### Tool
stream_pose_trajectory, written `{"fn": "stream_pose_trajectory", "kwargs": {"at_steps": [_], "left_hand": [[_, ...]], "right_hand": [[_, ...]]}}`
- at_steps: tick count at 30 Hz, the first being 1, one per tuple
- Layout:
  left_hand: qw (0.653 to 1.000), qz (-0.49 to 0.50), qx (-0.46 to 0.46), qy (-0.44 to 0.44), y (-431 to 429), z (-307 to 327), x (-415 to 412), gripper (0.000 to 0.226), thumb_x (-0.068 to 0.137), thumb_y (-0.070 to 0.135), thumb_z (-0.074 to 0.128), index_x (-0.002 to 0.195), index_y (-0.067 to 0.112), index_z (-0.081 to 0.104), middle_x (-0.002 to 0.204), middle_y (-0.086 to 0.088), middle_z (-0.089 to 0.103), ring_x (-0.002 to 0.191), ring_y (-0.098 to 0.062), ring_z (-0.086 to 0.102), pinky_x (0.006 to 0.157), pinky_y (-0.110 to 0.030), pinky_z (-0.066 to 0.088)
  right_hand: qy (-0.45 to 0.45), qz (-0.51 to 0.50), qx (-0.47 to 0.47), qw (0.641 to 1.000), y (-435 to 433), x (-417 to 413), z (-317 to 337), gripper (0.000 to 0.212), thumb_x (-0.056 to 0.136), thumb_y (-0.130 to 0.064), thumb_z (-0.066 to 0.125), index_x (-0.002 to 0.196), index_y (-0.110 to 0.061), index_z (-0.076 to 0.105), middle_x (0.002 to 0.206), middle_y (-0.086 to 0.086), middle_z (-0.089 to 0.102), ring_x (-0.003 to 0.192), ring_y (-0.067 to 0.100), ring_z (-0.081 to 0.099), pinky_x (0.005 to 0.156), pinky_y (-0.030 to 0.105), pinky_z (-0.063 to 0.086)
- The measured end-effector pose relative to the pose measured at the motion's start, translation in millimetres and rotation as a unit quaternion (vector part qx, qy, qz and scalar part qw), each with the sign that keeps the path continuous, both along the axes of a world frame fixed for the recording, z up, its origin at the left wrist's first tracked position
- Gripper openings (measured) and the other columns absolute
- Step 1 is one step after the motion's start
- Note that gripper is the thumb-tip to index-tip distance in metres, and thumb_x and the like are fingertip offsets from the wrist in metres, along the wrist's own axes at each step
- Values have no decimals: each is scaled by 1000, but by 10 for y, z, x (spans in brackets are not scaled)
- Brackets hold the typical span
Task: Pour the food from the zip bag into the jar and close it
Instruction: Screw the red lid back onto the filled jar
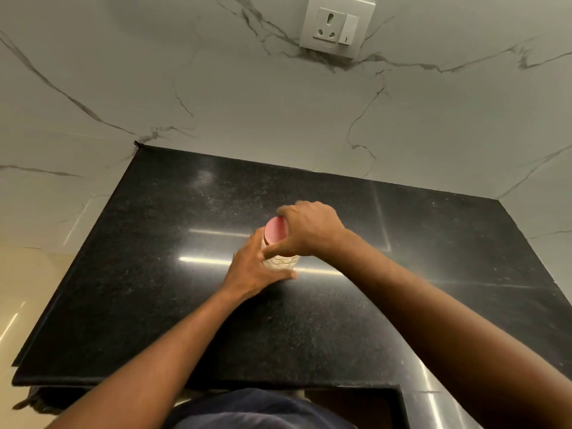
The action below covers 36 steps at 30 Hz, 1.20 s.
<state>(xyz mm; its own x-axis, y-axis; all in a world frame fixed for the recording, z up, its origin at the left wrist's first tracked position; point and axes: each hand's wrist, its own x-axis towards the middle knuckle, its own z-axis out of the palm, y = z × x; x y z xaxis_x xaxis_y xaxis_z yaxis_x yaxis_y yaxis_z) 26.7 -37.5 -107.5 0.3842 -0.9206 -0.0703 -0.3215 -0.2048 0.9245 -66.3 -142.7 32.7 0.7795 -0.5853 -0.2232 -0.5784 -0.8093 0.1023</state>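
Note:
A clear patterned jar [282,263] with pale contents stands upright near the middle of the black countertop [154,274]. A pink lid [275,234] sits on its top. My left hand [253,270] wraps the jar's left side and base. My right hand [309,232] comes over from the right, its fingers curled around the lid's rim and hiding the lid's right half. No zip bag is in view.
A marble-look wall rises behind the counter, with a socket and switch plate [336,26] high up. The counter's left edge [71,267] drops to a beige floor. A cut-out corner [399,394] lies at the front right.

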Motion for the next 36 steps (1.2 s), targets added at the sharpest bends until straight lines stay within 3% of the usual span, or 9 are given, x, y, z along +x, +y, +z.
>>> {"fn": "stream_pose_trajectory", "kwargs": {"at_steps": [3, 5, 8, 11, 16, 24, 26, 33, 36], "left_hand": [[1000, 7, 3, -3, -13, -20, 42, 97, 49, 62, 97, 131, 57, 44, 121, 22, 67, 108, 2, 65, 91, -26, 54], [1000, -11, 7, -1, -19, -12, 107, 91, 48, 58, 99, 126, 54, 51, 112, 22, 73, 100, 6, 70, 86, -23, 58], [999, -28, 20, -1, -34, 9, 164, 92, 47, 56, 98, 129, 38, 61, 111, 17, 76, 100, -2, 73, 89, -32, 62], [998, -52, 32, 5, -46, 17, 215, 90, 49, 56, 99, 129, 40, 60, 112, 18, 76, 103, -1, 72, 90, -28, 60], [997, -63, 33, 3, -43, 65, 241, 91, 52, 54, 101, 132, 46, 58, 115, 25, 74, 106, 2, 71, 90, -27, 59], [997, -53, 51, -33, -42, 77, 222, 82, 49, 61, 96, 117, 63, 51, 107, 32, 69, 104, 2, 66, 99, -37, 55], [997, -52, 54, -33, -41, 89, 217, 81, 50, 60, 96, 116, 63, 50, 108, 32, 69, 109, -2, 65, 102, -41, 54], [997, -48, 66, -10, -52, 87, 224, 91, 45, 58, 99, 126, 43, 60, 114, 19, 75, 109, -4, 70, 100, -45, 60], [996, -49, 70, -34, -56, 116, 212, 87, 46, 65, 95, 121, 52, 55, 109, 27, 70, 111, -6, 67, 106, -48, 55]], "right_hand": [[59, 108, 35, 992, -51, 34, 81, 98, 71, -55, 88, 155, -41, 39, 148, 3, 50, 122, 27, 60, 76, 33, 51], [68, 140, 45, 987, -111, 53, 129, 96, 70, -40, 92, 153, -40, 44, 144, 2, 53, 122, 27, 59, 75, 31, 46], [69, 175, 78, 979, -160, 24, 167, 91, 71, -25, 94, 149, -39, 50, 145, 1, 53, 125, 28, 59, 85, 36, 56], [36, 227, 95, 969, -216, -56, 202, 88, 71, -11, 92, 146, -37, 54, 149, 1, 49, 123, 28, 61, 85, 35, 58], [29, 184, 81, 979, -257, -109, 186, 94, 69, -45, 93, 151, -39, 45, 144, 0, 53, 122, 25, 60, 90, 38, 57], [25, 120, 14, 992, -131, 84, 75, 86, 73, -72, 77, 140, -21, 60, 124, 3, 73, 97, 22, 68, 67, 27, 46], [31, 100, 24, 994, -112, 129, 63, 86, 72, -71, 78, 138, -19, 61, 122, 4, 73, 92, 20, 66, 65, 27, 46], [68, 187, 43, 979, -168, 62, 184, 92, 71, -39, 93, 151, -32, 49, 143, 2, 62, 126, 29, 62, 85, 36, 54], [39, 204, -1, 978, -150, 68, 112, 84, 74, -55, 86, 147, -28, 55, 132, 2, 70, 113, 27, 69, 74, 30, 49]]}}
